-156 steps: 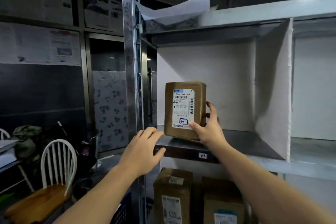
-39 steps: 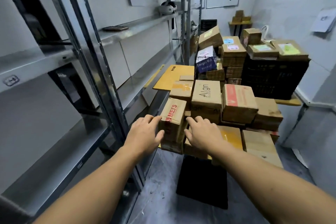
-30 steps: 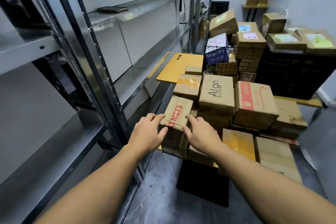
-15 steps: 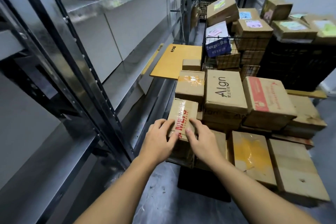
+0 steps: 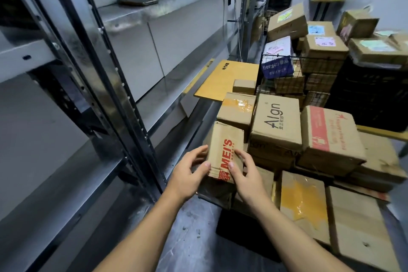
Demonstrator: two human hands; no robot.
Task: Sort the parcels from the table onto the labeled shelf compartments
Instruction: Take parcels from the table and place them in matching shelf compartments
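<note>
A brown cardboard parcel with red MEI'S lettering stands at the near left corner of a pile of parcels on a low table. My left hand grips its left side, thumb on the front face. My right hand grips its right lower edge, thumb beside the red print. Just behind it lie a taped parcel and a parcel marked Algn. The metal shelf unit runs along the left.
More parcels fill the table: one with a red stripe, flat ones with yellow tape. A wire basket and a black crate carry further boxes behind. A phone lies on an upper shelf. Grey floor lies below.
I turned from the shelf, where my right hand held a labelled parcel, to the table. Both hands reached the MEI'S parcel and have closed round its sides, tilting it up.
</note>
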